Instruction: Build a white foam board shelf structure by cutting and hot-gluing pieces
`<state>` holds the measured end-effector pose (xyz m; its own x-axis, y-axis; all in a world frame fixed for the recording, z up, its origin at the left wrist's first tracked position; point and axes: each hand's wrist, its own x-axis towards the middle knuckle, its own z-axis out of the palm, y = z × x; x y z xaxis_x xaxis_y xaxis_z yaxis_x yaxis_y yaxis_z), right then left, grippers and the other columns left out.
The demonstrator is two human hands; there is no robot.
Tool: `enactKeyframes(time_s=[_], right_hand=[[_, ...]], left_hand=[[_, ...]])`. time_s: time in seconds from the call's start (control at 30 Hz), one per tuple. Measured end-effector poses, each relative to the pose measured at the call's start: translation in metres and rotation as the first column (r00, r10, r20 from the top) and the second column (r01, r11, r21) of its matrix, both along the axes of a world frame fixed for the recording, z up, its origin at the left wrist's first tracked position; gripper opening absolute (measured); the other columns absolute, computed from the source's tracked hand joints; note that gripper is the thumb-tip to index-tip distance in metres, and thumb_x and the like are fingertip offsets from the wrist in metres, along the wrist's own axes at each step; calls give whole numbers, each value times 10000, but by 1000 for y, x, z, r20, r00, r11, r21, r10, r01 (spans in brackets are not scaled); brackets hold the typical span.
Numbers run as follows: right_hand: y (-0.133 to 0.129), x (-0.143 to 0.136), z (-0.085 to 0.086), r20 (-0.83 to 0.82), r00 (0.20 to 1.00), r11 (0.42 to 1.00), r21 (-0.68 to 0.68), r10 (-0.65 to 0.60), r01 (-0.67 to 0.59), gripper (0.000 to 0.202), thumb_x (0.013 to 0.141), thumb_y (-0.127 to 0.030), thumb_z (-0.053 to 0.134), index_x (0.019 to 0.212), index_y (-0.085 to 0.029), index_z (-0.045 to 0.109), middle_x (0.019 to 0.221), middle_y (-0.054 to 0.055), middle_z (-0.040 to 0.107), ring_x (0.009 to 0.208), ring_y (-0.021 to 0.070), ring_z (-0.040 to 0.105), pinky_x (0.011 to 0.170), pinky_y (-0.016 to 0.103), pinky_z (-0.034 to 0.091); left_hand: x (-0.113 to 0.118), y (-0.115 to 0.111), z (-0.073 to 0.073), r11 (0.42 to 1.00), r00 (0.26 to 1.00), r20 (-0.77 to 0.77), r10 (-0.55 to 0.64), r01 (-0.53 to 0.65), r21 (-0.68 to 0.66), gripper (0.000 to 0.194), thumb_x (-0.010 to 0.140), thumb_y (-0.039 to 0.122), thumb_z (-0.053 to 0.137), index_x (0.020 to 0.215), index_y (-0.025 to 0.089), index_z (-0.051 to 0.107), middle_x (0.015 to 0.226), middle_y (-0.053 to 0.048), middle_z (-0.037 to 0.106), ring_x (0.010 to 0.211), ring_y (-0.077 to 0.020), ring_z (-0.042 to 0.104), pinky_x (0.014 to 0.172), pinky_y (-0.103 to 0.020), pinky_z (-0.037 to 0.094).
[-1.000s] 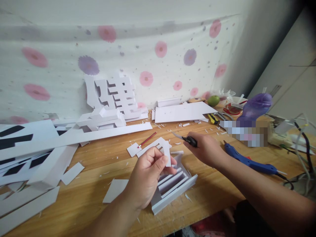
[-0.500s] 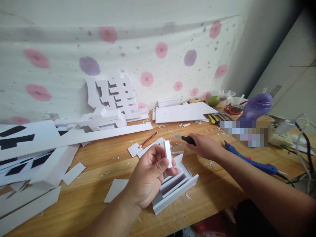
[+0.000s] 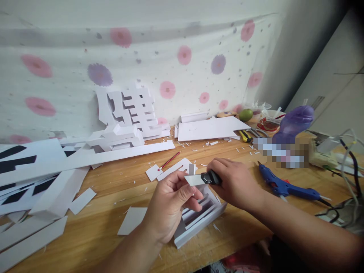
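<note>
My left hand [image 3: 173, 201] pinches a small white strip [image 3: 192, 169], whose upper end stands up behind the blade. In my right hand [image 3: 234, 182] is a utility knife [image 3: 210, 177] with a black handle. Its wide blade points left and lies across the strip, close to my left fingertips. Just below and behind my left fingers, a white foam-board piece with raised walls [image 3: 199, 223] rests on the wooden table [image 3: 241, 231]; my left hand covers part of it.
A blue glue gun [image 3: 287, 185] lies at the right near cables. A red pencil [image 3: 170, 160] and white cut pieces [image 3: 133, 220] lie around my hands. White sheets [image 3: 210, 129], a cut-out character [image 3: 133, 110], a green fruit [image 3: 245, 115] and a purple bottle [image 3: 295, 123] are farther back.
My right hand has moved left and down, bringing the knife blade to the strip. My left hand has turned slightly, still holding the strip.
</note>
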<state>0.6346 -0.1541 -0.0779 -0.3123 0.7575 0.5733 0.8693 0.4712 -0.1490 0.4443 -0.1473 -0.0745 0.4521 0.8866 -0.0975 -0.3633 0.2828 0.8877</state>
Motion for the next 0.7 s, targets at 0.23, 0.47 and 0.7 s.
enactKeyframes(time_s=[0.23,0.47,0.7], right_hand=[[-1,-2,1,13,1000,1000,6,9,-9,31,753,-150,533,731,-161,551,660,19,580,588,153,529,535,261,293],[-1,-4,1,40,999,998,63,4,-7,180,878,-224,511,714,-163,549,638,13,575,562,141,524,538,280,276],[2,-3,-3,57,997,995,85,-60,55,267,933,-255,430,704,-170,537,637,19,558,584,148,516,557,289,288]], left_hand=[[0,-4,1,996,997,23,-80,80,-28,350,722,405,796,748,138,571,590,-23,699,409,-94,617,440,-141,474],[0,-8,1,984,979,119,-168,174,-36,334,781,374,751,686,140,533,533,2,662,373,-74,581,430,-137,464],[-1,-12,-4,965,944,221,-243,258,-40,294,838,371,698,726,131,568,529,8,655,347,-42,530,443,-140,493]])
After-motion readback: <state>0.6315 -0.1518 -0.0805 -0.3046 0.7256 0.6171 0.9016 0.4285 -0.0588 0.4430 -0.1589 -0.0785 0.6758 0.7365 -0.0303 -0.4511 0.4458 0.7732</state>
